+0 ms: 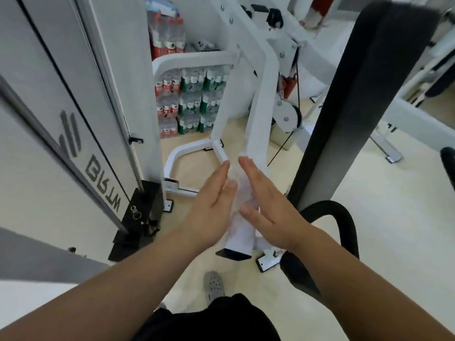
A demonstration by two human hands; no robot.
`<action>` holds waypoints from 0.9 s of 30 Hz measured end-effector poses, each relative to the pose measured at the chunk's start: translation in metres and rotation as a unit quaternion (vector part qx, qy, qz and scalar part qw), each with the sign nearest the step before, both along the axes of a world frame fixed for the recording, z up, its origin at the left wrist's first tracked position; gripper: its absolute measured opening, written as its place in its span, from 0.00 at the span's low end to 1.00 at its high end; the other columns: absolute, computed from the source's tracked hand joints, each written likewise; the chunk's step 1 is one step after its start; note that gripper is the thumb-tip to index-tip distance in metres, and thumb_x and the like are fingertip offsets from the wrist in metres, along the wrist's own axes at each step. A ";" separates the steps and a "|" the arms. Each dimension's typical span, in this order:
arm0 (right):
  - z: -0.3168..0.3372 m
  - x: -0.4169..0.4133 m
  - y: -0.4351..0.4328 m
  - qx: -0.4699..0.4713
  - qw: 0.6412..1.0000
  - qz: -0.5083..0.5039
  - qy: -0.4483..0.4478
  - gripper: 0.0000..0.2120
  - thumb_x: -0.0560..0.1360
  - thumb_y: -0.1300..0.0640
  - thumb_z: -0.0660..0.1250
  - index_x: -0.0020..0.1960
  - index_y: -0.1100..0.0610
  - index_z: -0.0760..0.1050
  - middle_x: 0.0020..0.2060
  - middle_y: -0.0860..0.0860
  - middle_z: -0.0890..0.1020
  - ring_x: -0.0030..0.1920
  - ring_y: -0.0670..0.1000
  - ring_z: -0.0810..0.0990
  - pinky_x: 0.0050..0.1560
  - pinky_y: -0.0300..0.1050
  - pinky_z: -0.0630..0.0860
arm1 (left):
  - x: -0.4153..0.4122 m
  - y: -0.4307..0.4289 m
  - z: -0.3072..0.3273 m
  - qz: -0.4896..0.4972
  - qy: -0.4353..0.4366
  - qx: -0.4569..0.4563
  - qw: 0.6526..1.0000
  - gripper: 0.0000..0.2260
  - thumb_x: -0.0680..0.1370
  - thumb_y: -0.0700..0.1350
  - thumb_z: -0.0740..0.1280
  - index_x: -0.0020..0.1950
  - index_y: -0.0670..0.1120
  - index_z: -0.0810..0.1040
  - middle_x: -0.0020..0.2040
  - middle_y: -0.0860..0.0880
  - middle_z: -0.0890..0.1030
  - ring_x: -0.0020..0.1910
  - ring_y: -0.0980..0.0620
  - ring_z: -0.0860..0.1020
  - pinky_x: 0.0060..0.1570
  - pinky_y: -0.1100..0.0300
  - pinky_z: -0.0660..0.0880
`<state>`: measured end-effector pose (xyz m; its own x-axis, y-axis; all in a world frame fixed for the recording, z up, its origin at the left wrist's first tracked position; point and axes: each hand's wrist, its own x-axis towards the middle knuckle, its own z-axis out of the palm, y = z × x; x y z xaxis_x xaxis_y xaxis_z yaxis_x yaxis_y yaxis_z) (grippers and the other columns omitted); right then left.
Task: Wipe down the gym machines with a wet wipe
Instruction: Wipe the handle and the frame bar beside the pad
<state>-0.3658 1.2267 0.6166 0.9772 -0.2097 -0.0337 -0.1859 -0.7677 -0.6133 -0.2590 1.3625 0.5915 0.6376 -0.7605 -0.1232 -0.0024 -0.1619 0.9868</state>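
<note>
Fingers straight on both, palms facing in: L hand & R hand press wet wipe btwn them, against lower end of white frame bar. Black pad just R of bar; bottle packs behind bar, to its L.

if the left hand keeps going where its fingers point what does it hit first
Most likely the sloping white bar: the left hand, beside the wipe, angles towards it. The floor frame beyond seems farther off; depth unclear.
</note>
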 end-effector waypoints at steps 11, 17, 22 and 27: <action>-0.014 -0.001 -0.055 -0.125 0.982 0.123 0.066 0.45 0.77 0.24 0.38 0.83 0.52 0.39 0.82 0.48 0.34 0.80 0.48 0.29 0.81 0.55 0.35 | -0.039 0.010 -0.009 -0.106 -0.165 0.118 0.974 0.32 0.84 0.63 0.49 0.83 0.54 0.39 0.81 0.61 0.38 0.78 0.68 0.41 0.76 0.68 0.47; -0.017 0.009 -0.068 -0.253 0.938 0.225 0.078 0.42 0.76 0.24 0.34 0.82 0.46 0.32 0.79 0.53 0.27 0.77 0.51 0.22 0.79 0.56 0.29 | -0.070 0.035 -0.025 -0.037 -0.188 0.116 0.975 0.37 0.80 0.70 0.46 0.83 0.52 0.44 0.83 0.60 0.45 0.80 0.67 0.45 0.79 0.65 0.46; -0.011 0.016 -0.081 -0.172 0.946 0.263 0.084 0.43 0.74 0.21 0.35 0.82 0.43 0.35 0.80 0.49 0.28 0.77 0.47 0.23 0.78 0.52 0.27 | -0.102 0.053 -0.035 0.063 -0.062 0.046 0.995 0.31 0.82 0.63 0.54 0.83 0.55 0.52 0.81 0.61 0.58 0.77 0.61 0.64 0.75 0.61 0.62; -0.020 0.021 -0.067 -0.174 0.959 0.213 0.067 0.46 0.73 0.21 0.35 0.82 0.46 0.35 0.80 0.49 0.29 0.78 0.47 0.23 0.75 0.46 0.22 | -0.104 0.053 -0.042 0.080 -0.078 0.016 0.994 0.31 0.81 0.68 0.52 0.81 0.57 0.55 0.78 0.62 0.65 0.72 0.60 0.70 0.72 0.66 0.64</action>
